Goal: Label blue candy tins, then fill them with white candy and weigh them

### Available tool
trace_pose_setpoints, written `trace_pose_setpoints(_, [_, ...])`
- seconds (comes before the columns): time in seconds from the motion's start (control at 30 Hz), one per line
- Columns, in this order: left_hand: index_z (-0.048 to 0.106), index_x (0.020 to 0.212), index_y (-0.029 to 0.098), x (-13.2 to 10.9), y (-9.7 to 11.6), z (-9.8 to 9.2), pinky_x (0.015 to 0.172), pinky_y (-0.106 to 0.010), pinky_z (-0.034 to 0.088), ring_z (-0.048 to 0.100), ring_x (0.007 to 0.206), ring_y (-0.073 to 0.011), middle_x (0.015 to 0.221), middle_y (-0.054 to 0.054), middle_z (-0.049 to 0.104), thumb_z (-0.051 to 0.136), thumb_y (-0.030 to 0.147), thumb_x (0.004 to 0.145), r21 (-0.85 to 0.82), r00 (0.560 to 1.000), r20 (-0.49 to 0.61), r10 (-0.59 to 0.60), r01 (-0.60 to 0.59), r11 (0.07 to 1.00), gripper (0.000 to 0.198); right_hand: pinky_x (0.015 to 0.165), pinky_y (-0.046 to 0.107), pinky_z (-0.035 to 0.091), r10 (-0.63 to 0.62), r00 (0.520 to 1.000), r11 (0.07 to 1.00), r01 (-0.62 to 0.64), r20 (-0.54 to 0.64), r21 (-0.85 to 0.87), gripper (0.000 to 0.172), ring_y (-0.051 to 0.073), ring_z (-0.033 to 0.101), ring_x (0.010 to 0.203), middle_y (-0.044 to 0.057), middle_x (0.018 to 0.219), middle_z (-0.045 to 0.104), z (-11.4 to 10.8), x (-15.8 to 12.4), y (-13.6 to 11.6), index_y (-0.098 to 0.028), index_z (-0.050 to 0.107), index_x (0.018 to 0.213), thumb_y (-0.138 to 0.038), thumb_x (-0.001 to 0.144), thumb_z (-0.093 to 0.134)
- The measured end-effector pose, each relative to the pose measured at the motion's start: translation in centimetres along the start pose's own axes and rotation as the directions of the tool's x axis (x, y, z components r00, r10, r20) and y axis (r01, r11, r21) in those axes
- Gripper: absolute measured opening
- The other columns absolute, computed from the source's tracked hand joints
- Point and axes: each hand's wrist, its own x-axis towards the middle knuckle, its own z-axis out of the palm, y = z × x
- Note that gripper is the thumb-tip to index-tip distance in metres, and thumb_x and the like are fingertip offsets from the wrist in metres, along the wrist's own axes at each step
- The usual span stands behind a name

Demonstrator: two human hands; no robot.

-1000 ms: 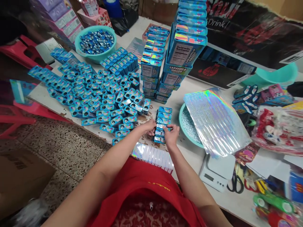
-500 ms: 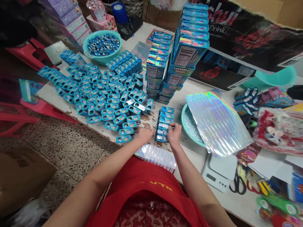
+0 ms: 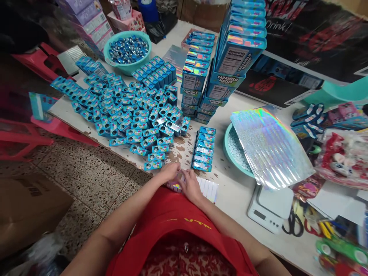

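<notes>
My left hand [image 3: 171,171] and my right hand [image 3: 191,186] meet at the table's front edge, over a shiny holographic sheet of label strips [image 3: 209,188]. Both hands have closed fingers, the fingertips nearly touching. My right hand pinches at the sheet; what lies in my left fingertips is too small to make out. Just beyond them stands a short row of blue candy boxes [image 3: 203,149], several with glossy strips across their tops. Left of my hands, many similar small blue boxes [image 3: 133,132] with round windows crowd the table.
A turquoise bowl of wrapped candies [image 3: 128,71] stands at the back left. Tall stacks of blue display boxes [image 3: 222,92] rise ahead. On the right are a bowl of white pellets [image 3: 234,147] under holographic sheets [image 3: 271,149], a scale [image 3: 266,218] and scissors [image 3: 292,223].
Both hands have drawn back towards me, my right hand leaving the row of boxes and moving left to join my left hand over the label sheet. The view has shifted slightly.
</notes>
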Motion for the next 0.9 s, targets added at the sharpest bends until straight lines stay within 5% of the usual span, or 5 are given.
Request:
trace_pose_setpoints(0.33, [0.055,0.106,0.020,0.1,0.3,0.2,0.075,-0.027,0.043,0.061,0.094,-0.0214,0.101,-0.009,0.066,0.055,0.015,0.076,-0.107,0.996,-0.047,-0.081,0.075,0.991,0.030,0.092,0.042,0.044,-0.068,0.987,0.975,0.097,0.145,-0.202,0.029,0.027,0.048,0.112,0.014,0.123,0.052,-0.4,-0.6,-0.4,-0.018,0.060,0.108,-0.017,0.079,0.057])
trace_pose_setpoints(0.47, [0.056,0.103,0.021,0.7,0.1,0.7,0.073,-0.026,0.042,0.061,0.091,-0.0204,0.097,-0.007,0.067,0.050,0.012,0.079,-0.135,0.994,-0.044,-0.096,0.089,0.987,0.027,0.078,0.036,0.044,-0.024,0.995,0.969,0.047,0.095,-0.242,0.007,0.023,0.057,0.088,0.008,0.090,0.064,-1.6,-0.2,-1.0,-0.019,0.062,0.084,-0.023,0.083,0.057])
trace_pose_setpoints(0.6, [0.059,0.101,0.020,0.9,-0.2,1.1,0.073,-0.027,0.042,0.061,0.090,-0.0207,0.093,-0.008,0.067,0.044,0.010,0.080,-0.152,0.994,-0.057,-0.089,0.080,0.985,0.027,0.067,0.027,0.042,0.023,1.000,0.999,-0.023,-0.003,-0.038,0.012,0.015,0.056,0.067,0.001,0.070,0.061,-3.5,0.3,-1.6,-0.020,0.057,0.075,-0.025,0.085,0.052])
trace_pose_setpoints(0.7, [0.058,0.103,0.019,0.6,-0.3,1.0,0.073,-0.027,0.042,0.061,0.091,-0.0212,0.094,-0.008,0.067,0.046,0.010,0.078,-0.160,0.994,-0.077,-0.072,0.059,0.985,0.029,0.063,0.024,0.043,0.060,0.997,0.995,-0.056,-0.045,0.086,0.010,0.014,0.056,0.065,0.000,0.074,0.061,-4.5,0.4,-1.6,-0.020,0.058,0.081,-0.025,0.085,0.051])
trace_pose_setpoints(0.9, [0.059,0.102,0.018,0.9,-0.3,0.7,0.074,-0.026,0.041,0.061,0.090,-0.0203,0.095,-0.008,0.067,0.044,0.011,0.081,-0.179,0.995,-0.086,-0.046,0.030,0.983,0.027,0.081,0.032,0.048,0.035,0.998,0.995,-0.030,0.054,-0.092,0.029,0.022,0.058,0.094,0.010,0.104,0.058,-2.3,0.6,-0.5,-0.018,0.058,0.111,-0.022,0.084,0.052])
